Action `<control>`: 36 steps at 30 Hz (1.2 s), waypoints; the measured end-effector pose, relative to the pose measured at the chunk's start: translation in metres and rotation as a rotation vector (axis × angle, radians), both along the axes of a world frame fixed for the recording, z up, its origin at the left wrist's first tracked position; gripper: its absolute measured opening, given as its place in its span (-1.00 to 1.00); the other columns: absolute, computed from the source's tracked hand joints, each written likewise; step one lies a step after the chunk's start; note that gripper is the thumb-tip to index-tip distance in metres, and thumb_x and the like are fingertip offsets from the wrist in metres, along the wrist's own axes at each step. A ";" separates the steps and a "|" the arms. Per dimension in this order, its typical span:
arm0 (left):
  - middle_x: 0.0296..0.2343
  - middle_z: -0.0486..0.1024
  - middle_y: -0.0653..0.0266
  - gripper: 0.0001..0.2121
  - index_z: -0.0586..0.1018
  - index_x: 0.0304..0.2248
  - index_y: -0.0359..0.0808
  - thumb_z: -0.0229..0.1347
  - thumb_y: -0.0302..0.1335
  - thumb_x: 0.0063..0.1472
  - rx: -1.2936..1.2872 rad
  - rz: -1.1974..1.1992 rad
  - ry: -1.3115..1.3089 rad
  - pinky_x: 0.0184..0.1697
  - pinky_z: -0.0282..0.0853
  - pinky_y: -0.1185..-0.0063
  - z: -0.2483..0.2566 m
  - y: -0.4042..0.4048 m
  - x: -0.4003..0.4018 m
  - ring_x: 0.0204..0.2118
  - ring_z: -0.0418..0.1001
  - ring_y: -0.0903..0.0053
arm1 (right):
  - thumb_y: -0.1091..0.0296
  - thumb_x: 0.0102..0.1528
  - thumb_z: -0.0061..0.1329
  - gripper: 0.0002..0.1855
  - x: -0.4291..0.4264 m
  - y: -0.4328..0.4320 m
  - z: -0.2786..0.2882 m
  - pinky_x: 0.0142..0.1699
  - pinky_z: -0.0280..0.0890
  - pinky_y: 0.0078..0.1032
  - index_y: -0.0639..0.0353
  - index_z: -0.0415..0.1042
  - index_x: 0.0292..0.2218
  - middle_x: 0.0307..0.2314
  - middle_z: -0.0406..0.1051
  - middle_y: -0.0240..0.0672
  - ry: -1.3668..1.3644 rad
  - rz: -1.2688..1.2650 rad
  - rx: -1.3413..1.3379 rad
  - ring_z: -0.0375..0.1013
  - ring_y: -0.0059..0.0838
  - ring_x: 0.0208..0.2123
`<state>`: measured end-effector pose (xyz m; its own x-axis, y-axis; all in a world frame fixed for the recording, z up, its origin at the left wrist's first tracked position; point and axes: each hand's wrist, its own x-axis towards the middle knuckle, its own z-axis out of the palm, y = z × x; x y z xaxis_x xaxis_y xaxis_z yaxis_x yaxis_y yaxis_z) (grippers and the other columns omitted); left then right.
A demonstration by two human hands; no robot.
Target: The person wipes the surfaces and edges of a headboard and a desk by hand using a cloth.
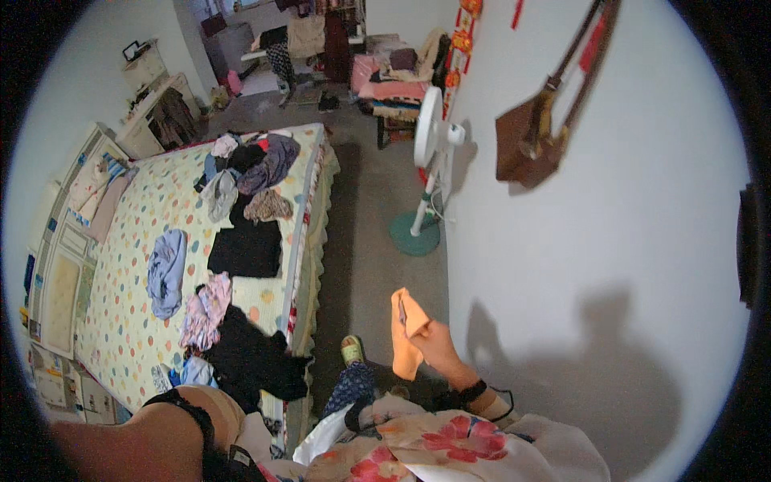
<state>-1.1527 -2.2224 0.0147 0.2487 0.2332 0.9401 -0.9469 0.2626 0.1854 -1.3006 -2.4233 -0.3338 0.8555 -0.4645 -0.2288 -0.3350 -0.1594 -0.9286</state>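
Observation:
My right hand (433, 344) holds a peach-orange piece of cloth (406, 361), sock-like in shape, pinched at its folded upper part. The cloth hangs in front of me above the floor, between the bed and the wall. My left arm (129, 431), with a black band, runs out at the lower left, and its hand is out of view. Near that arm, on the bed (129, 253), lie a crumpled black garment (253, 358), a pink patterned garment (208, 307) and a blue-and-white cloth (197, 372). Farther along are a folded black garment (246, 248) and a bunched blue-grey garment (167, 274).
A heap of clothes (268, 162) lies at the bed's far end. Along the right wall stands a white fan (429, 126) on a green base (415, 234). A brown bag (524, 150) hangs above. A laden stand (394, 90) is behind the fan.

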 end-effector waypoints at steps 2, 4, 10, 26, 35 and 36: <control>-0.20 0.41 0.02 -0.56 0.25 0.04 -0.44 -0.02 -0.46 0.20 -0.027 0.020 -0.007 -0.44 0.29 0.61 0.011 0.006 0.043 -0.46 0.38 0.47 | 0.44 0.03 0.07 -0.63 0.038 -0.011 -0.008 -0.12 0.33 -0.53 0.39 0.37 -0.13 -0.27 0.47 -0.26 -0.085 -0.016 0.030 0.42 -0.57 -0.21; -0.20 0.41 0.02 -0.56 0.25 0.05 -0.44 -0.02 -0.46 0.20 -0.036 0.042 -0.001 -0.45 0.29 0.61 0.007 0.006 0.091 -0.47 0.37 0.47 | 0.34 -0.01 0.07 -0.62 0.075 -0.021 -0.023 -0.17 0.36 -0.48 0.32 0.40 -0.16 -0.33 0.51 -0.17 -0.176 -0.079 0.036 0.47 -0.50 -0.25; -0.19 0.41 0.01 -0.56 0.23 0.05 -0.42 -0.02 -0.47 0.20 -0.044 0.136 0.005 -0.48 0.28 0.62 0.021 0.011 0.231 -0.50 0.37 0.47 | 0.43 0.07 0.03 -0.68 0.198 -0.048 0.045 -0.10 0.31 -0.55 0.35 0.40 -0.13 -0.23 0.46 -0.32 -0.023 0.061 -0.004 0.39 -0.60 -0.19; -0.18 0.39 0.00 -0.54 0.20 0.08 -0.39 -0.02 -0.50 0.19 -0.037 0.022 0.000 -0.55 0.26 0.63 0.020 -0.134 0.490 -0.57 0.35 0.48 | 0.40 -0.02 0.10 -0.56 0.468 -0.145 0.090 -0.17 0.33 -0.49 0.28 0.37 -0.08 -0.26 0.47 -0.30 -0.116 -0.005 -0.202 0.45 -0.49 -0.21; -0.17 0.39 -0.01 -0.52 0.18 0.09 -0.36 -0.02 -0.52 0.19 -0.019 0.069 -0.043 -0.60 0.25 0.63 0.040 -0.256 0.558 -0.60 0.34 0.48 | 0.21 0.00 0.08 -0.58 0.635 -0.213 0.049 -0.14 0.33 -0.44 0.24 0.42 -0.13 -0.30 0.49 -0.25 -0.146 0.063 0.020 0.46 -0.38 -0.23; -0.17 0.39 -0.02 -0.52 0.17 0.09 -0.36 -0.02 -0.52 0.19 -0.008 0.083 -0.028 -0.60 0.25 0.63 0.036 -0.267 0.567 -0.61 0.34 0.48 | 0.17 -0.01 0.08 -0.58 0.650 -0.210 0.056 -0.12 0.34 -0.42 0.22 0.44 -0.15 -0.29 0.50 -0.24 -0.125 0.061 0.054 0.48 -0.30 -0.22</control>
